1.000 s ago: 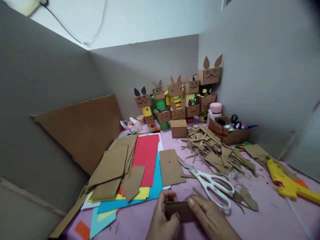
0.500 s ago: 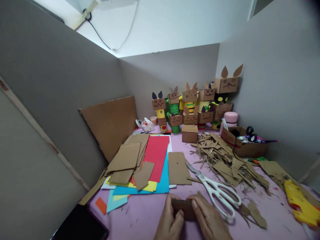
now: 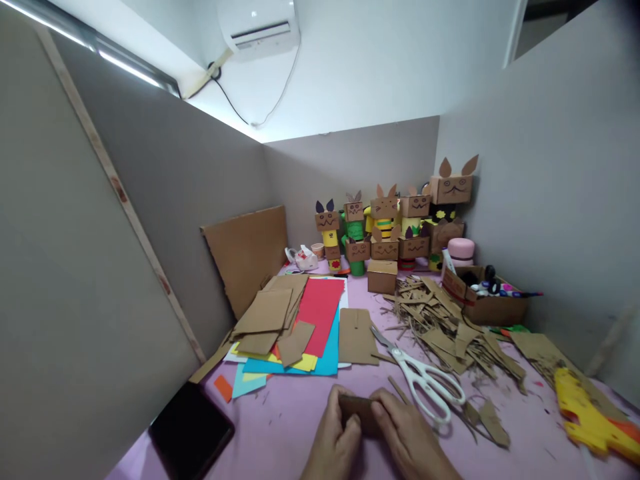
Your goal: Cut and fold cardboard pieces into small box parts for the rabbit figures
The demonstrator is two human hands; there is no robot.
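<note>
A small brown piece of cardboard [image 3: 364, 415] is gripped at both ends, low in the middle of the head view. My left hand [image 3: 336, 432] is closed around its left end, thumb on the near face. At the right end, my right hand [image 3: 400, 430] pinches it with the thumb in front. Parts of the piece are hidden by my fingers. White-handled scissors [image 3: 417, 373] lie just beyond my right hand, blades pointing away to the left. A flat cardboard sheet [image 3: 357, 340] rests past both hands.
Cardboard pieces [image 3: 265, 310] and coloured paper [image 3: 320, 313] are stacked at left, near a black tablet-like device [image 3: 193, 430]. Cardboard scraps [image 3: 450, 327] spread at right, with a yellow glue gun [image 3: 590, 417] and a box of pens [image 3: 493, 308]. Cardboard figures [image 3: 385, 227] stand behind.
My view has tilted up and shifted left, showing more of the wall and the air conditioner. Both hands keep hold of the cardboard piece, which now shows less of its top edge.
</note>
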